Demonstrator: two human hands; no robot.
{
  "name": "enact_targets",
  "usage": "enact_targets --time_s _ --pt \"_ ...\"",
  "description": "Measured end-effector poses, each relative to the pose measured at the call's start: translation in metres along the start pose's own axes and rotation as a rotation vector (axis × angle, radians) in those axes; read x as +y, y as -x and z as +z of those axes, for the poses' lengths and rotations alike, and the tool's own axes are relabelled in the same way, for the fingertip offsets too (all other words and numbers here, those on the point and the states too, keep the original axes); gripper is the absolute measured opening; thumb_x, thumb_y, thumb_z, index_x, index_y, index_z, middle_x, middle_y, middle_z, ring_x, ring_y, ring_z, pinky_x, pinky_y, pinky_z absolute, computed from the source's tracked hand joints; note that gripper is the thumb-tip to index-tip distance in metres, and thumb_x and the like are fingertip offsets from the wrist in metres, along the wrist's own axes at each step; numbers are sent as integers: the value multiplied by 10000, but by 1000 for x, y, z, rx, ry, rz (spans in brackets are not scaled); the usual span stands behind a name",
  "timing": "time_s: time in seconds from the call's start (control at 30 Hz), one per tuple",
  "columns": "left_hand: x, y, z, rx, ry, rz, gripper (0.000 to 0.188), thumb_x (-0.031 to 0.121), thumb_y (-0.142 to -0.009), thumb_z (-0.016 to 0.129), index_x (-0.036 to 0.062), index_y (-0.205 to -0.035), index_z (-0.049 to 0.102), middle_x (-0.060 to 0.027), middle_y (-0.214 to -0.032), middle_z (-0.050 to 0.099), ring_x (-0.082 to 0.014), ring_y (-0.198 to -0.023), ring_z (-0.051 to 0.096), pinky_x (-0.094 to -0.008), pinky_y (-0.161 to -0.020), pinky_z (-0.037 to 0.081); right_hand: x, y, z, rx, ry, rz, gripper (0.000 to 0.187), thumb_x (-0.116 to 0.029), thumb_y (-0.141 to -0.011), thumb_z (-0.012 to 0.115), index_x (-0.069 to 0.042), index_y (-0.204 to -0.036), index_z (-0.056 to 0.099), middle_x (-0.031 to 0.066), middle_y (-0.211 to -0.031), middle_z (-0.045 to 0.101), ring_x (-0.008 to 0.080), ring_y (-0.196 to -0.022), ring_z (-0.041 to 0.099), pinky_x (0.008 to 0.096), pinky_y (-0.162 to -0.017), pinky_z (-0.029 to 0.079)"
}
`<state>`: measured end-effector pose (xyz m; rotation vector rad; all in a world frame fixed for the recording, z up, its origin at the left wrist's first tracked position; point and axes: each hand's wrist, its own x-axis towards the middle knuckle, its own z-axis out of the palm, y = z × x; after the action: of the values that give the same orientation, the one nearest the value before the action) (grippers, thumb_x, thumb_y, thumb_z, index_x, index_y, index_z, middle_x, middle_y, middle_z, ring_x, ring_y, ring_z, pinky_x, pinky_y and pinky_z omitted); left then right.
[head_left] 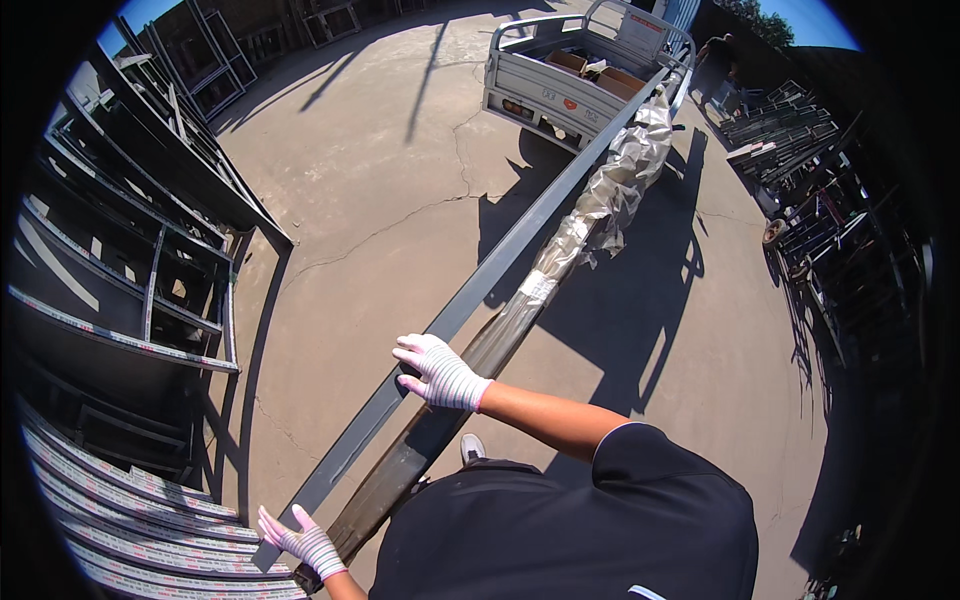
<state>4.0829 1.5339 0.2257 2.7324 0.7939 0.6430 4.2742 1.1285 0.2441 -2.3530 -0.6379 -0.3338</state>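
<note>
A long, dark grey metal profile point(350, 442) slants from the lower left up to the truck at the top. My left hand point(308, 545), in a striped white and pink glove, grips it close to its near end. Farther up, my right hand point(445, 375), gloved the same way, is closed over the profile with fingers and thumb at its left edge. Right beside it runs a long bundle of bars point(505, 330) in brownish film, passing under my right wrist. Crumpled clear plastic point(615, 185) hangs loose around the bundle's far part.
The small grey truck point(535, 88) has cardboard boxes point(618, 82) in its bed. Frames point(150, 285) lean at the left, above stacked light bars point(150, 530). Scrap bars point(790, 140) pile up at right, near another person point(716, 58). Cracked concrete point(370, 190) lies between.
</note>
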Motion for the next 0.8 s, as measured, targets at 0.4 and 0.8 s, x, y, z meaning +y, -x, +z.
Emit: enact_targets --time_s 0.4,0.8 --pt "109 -39 67 -624 379 807 704 249 -844 749 26 -1450 466 -195 -1376 536 -355 -1367 447 -553 -1228 192 -15 299 -37 226 123 1331 509 -392 -936 604 -38 -1302 628 232 -1353 597 389 -1266 561 447 -1092 439" --pt "188 26 42 -510 700 1129 562 171 -882 708 5 -1385 519 -217 -1356 554 -401 -1313 478 -522 -1162 312 -191 617 112 -313 -397 2046 581 -510 -977 518 -50 -1301 662 164 -1317 666 333 -1272 588 428 -1071 440"
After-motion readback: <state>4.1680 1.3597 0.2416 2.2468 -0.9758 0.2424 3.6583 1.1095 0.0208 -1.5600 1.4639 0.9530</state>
